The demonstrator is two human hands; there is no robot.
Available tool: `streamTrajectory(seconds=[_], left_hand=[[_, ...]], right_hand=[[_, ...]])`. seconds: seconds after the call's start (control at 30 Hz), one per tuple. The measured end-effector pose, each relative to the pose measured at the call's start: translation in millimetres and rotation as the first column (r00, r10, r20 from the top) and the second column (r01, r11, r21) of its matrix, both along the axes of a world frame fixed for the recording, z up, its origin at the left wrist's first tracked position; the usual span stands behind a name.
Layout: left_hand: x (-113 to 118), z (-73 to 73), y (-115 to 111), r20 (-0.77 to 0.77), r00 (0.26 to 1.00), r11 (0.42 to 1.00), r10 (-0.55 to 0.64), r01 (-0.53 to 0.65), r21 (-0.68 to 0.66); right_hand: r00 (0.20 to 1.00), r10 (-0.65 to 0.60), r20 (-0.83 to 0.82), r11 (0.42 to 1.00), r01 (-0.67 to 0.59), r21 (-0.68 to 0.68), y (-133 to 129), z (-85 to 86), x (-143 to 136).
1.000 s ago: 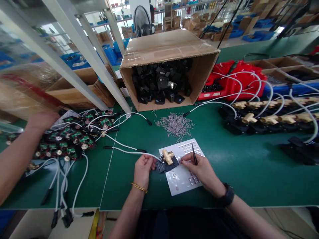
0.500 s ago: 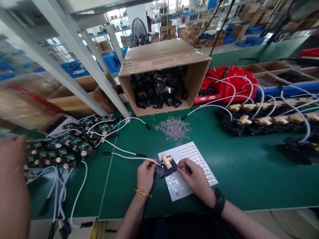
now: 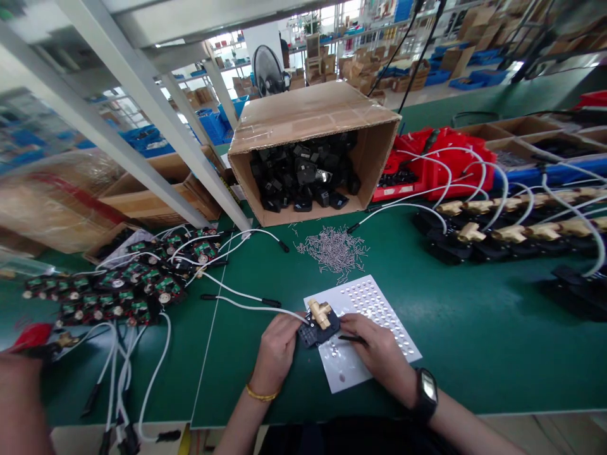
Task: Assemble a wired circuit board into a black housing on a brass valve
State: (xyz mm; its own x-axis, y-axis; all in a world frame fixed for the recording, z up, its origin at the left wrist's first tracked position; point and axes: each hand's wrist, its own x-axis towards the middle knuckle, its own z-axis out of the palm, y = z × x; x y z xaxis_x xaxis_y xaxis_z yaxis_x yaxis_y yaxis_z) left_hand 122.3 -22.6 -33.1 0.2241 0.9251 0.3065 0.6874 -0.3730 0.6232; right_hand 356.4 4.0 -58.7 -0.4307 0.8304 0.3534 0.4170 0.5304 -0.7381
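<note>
A black plastic housing (image 3: 310,335) with a brass tee fitting (image 3: 319,313) on top is held over the white sheet by my left hand (image 3: 277,351), whose fingers are closed on its left side. From it a white cable (image 3: 256,308) runs left to a black plug. My right hand (image 3: 382,354) is closed, its fingertips at the housing's right edge. A slim black tool (image 3: 353,339), perhaps a pen or tweezers, sticks out from under those fingers. Rows of small silvery round pieces (image 3: 374,309) lie on the white sheet (image 3: 348,378).
Beyond the sheet lies a pile of small screws (image 3: 334,249). An open cardboard box (image 3: 313,104) holds many black housings. Finished-looking units with brass tees (image 3: 509,234) stand right, near red bins (image 3: 441,158). Left are open units with green boards (image 3: 137,272) and a co-worker's arm (image 3: 21,398).
The view has shifted slightly. The black tool in my right hand has swung from upright to lying flatter, pointing left. The co-worker's arm has drawn back toward the lower left, near something red.
</note>
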Motion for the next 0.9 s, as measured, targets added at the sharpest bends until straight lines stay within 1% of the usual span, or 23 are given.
streamTrajectory(seconds=[0.03, 0.07, 0.13, 0.17, 0.2, 0.23, 0.27, 0.3, 0.33, 0.37, 0.43, 0.5, 0.57, 0.63, 0.67, 0.7, 0.77, 0.83, 0.9], left_hand=[[-4, 8.9, -5, -0.067, 0.998, 1.000, 0.017, -0.018, -0.014], [-8, 20.0, -9, -0.114, 0.991, 0.997, 0.065, -0.068, -0.029], [-19, 46.3, -8, -0.130, 0.963, 0.969, 0.236, -0.242, -0.038], [-24, 59.8, -1, -0.113, 0.935, 0.939, 0.336, -0.342, -0.035], [-28, 72.0, 11, -0.108, 0.900, 0.903, 0.422, -0.427, -0.036], [-30, 81.7, 27, -0.134, 0.871, 0.875, 0.473, -0.482, -0.045], [-30, 88.1, 48, -0.197, 0.855, 0.864, 0.479, -0.499, -0.067], [-28, 90.8, 72, -0.288, 0.850, 0.865, 0.441, -0.488, -0.117], [-25, 90.1, 97, -0.326, 0.847, 0.864, 0.419, -0.483, -0.144], [-21, 86.2, 122, -0.352, 0.844, 0.860, 0.405, -0.482, -0.165], [-11, 72.6, 167, -0.405, 0.824, 0.835, 0.395, -0.506, -0.215], [0, 56.5, 200, -0.453, 0.796, 0.797, 0.401, -0.547, -0.255], [8, 42.6, 218, -0.482, 0.774, 0.758, 0.410, -0.583, -0.292], [14, 33.9, 226, -0.480, 0.774, 0.736, 0.414, -0.595, -0.325], [16, 31.9, 227, -0.466, 0.783, 0.736, 0.412, -0.587, -0.337], [17, 31.5, 227, -0.442, 0.799, 0.743, 0.409, -0.572, -0.347], [17, 35.4, 223, -0.365, 0.839, 0.775, 0.403, -0.525, -0.351], [13, 44.3, 209, -0.255, 0.877, 0.814, 0.408, -0.476, -0.334], [5, 55.2, 183, -0.127, 0.894, 0.840, 0.429, -0.447, -0.307]], right_hand=[[1.000, 0.000, 0.022, 1.000, 0.000, -0.009, 0, 2.6, 2], [0.999, 0.000, 0.044, 1.000, 0.001, -0.026, 1, 6.7, 3], [0.996, 0.013, 0.093, 0.996, -0.004, -0.093, 5, 17.7, 2], [0.992, 0.033, 0.121, 0.990, -0.015, -0.143, 9, 23.9, 0], [0.987, 0.065, 0.146, 0.980, -0.035, -0.196, 12, 29.8, -3], [0.981, 0.109, 0.163, 0.967, -0.066, -0.247, 16, 35.1, -7], [0.973, 0.151, 0.174, 0.952, -0.096, -0.290, 19, 39.4, -11], [0.966, 0.182, 0.181, 0.940, -0.117, -0.320, 20, 42.7, -16], [0.962, 0.198, 0.186, 0.933, -0.127, -0.337, 20, 44.7, -20], [0.961, 0.199, 0.190, 0.931, -0.125, -0.344, 19, 45.7, -23], [0.964, 0.166, 0.207, 0.935, -0.087, -0.345, 15, 45.2, -27], [0.967, 0.134, 0.217, 0.938, -0.053, -0.344, 11, 43.2, -28], [0.969, 0.116, 0.217, 0.938, -0.035, -0.344, 9, 41.9, -27], [0.970, 0.113, 0.215, 0.939, -0.034, -0.342, 9, 42.1, -26], [0.970, 0.113, 0.217, 0.940, -0.034, -0.339, 9, 42.5, -25], [0.969, 0.115, 0.220, 0.942, -0.036, -0.335, 10, 42.9, -25], [0.966, 0.121, 0.229, 0.944, -0.040, -0.327, 10, 42.9, -25], [0.964, 0.117, 0.238, 0.948, -0.037, -0.315, 10, 41.4, -25], [0.965, 0.105, 0.242, 0.953, -0.028, -0.302, 9, 38.8, -26]])
